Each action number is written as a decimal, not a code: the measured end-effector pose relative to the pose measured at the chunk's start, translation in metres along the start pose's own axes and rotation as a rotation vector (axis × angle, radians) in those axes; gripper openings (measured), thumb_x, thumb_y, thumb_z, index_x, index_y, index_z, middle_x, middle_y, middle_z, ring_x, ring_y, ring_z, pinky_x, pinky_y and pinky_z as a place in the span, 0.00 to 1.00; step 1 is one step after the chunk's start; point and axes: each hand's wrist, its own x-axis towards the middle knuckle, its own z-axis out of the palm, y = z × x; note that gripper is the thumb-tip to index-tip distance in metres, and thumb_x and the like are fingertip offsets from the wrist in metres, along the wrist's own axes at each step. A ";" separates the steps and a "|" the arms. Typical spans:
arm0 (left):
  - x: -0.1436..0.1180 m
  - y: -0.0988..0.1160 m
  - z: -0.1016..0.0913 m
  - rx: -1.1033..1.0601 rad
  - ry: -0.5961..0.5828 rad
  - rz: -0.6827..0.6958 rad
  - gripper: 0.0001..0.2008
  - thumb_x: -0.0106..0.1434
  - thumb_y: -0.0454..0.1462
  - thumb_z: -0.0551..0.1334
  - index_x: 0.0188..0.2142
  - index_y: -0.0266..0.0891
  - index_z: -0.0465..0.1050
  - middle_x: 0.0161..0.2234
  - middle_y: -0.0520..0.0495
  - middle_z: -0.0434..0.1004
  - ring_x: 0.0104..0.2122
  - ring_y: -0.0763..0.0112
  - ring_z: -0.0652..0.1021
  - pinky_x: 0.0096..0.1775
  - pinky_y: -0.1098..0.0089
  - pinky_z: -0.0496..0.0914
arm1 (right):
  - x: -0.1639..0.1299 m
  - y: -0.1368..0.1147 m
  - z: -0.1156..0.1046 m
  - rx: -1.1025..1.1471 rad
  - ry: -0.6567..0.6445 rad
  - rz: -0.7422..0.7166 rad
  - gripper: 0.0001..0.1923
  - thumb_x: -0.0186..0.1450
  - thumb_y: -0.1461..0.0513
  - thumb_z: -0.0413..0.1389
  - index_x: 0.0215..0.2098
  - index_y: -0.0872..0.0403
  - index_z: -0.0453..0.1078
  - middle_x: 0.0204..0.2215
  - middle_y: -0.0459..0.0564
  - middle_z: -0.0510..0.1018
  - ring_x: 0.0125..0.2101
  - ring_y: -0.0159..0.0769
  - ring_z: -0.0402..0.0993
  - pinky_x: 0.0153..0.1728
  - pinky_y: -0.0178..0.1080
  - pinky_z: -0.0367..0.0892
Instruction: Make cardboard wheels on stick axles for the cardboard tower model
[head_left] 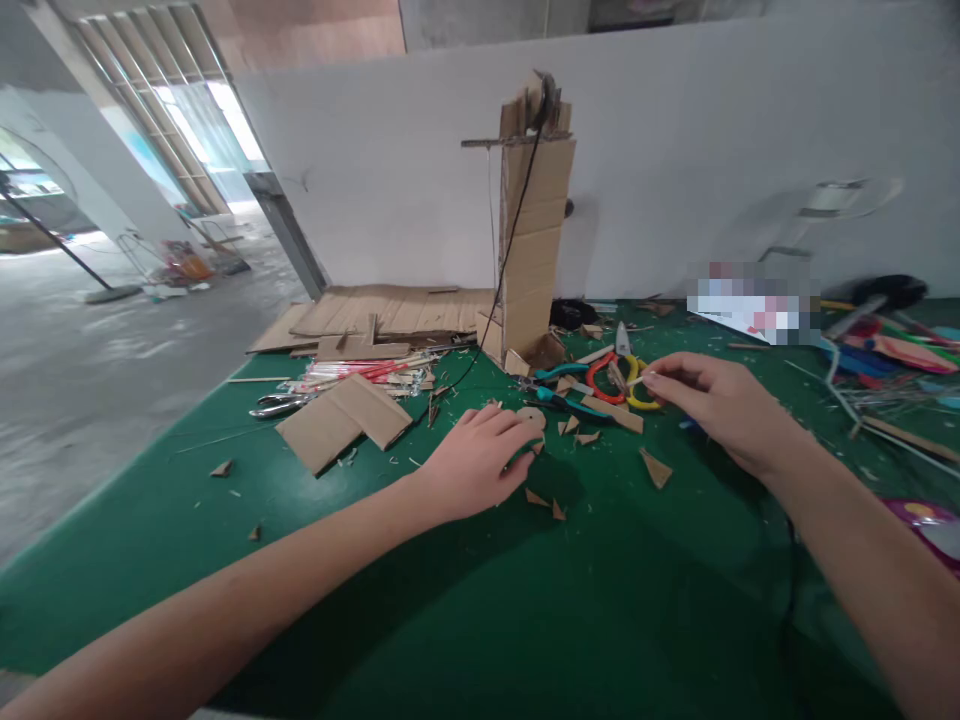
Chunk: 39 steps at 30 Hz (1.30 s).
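My left hand [484,458] is low over the green table, its fingers curled against a small round cardboard piece [532,416]. The fingers partly cover that piece. To the right, the thumb and fingertips of my right hand [701,400] pinch a short thin wooden stick [637,380]. Just beyond it lie scissors with red and yellow handles [643,400], and pliers with teal handles [574,404] rest between the hands. Behind them stands an upright cardboard tower [534,240] with a dark cord [517,215] hanging from its top.
Cardboard sheets [405,310] lie at the back left, near a bundle of wrapped sticks [352,375] and cut cardboard squares [341,420]. Cardboard scraps [656,468] are scattered about the green tabletop [480,620]. Coloured materials [907,350] crowd the right side; a white wall [390,170] stands behind.
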 end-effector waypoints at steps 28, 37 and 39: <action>0.066 -0.024 -0.016 0.473 -0.231 -0.052 0.11 0.57 0.27 0.54 0.34 0.37 0.72 0.31 0.43 0.76 0.32 0.61 0.77 0.28 0.69 0.66 | -0.008 -0.003 0.015 1.106 0.107 0.134 0.05 0.53 0.64 0.62 0.25 0.55 0.70 0.21 0.42 0.62 0.22 0.26 0.57 0.26 0.33 0.65; 0.065 -0.052 -0.054 0.585 -0.263 -0.450 0.12 0.60 0.35 0.53 0.38 0.37 0.75 0.36 0.36 0.77 0.37 0.54 0.77 0.34 0.61 0.69 | -0.010 -0.008 0.004 1.288 0.106 0.151 0.06 0.56 0.66 0.61 0.25 0.56 0.67 0.21 0.39 0.61 0.20 0.23 0.56 0.24 0.31 0.65; 0.062 -0.063 -0.063 0.587 -0.283 -0.542 0.13 0.61 0.35 0.53 0.39 0.37 0.75 0.38 0.36 0.77 0.38 0.54 0.77 0.36 0.61 0.69 | -0.009 -0.008 -0.001 1.366 0.118 0.135 0.05 0.56 0.66 0.60 0.26 0.55 0.67 0.21 0.39 0.61 0.20 0.22 0.56 0.24 0.30 0.64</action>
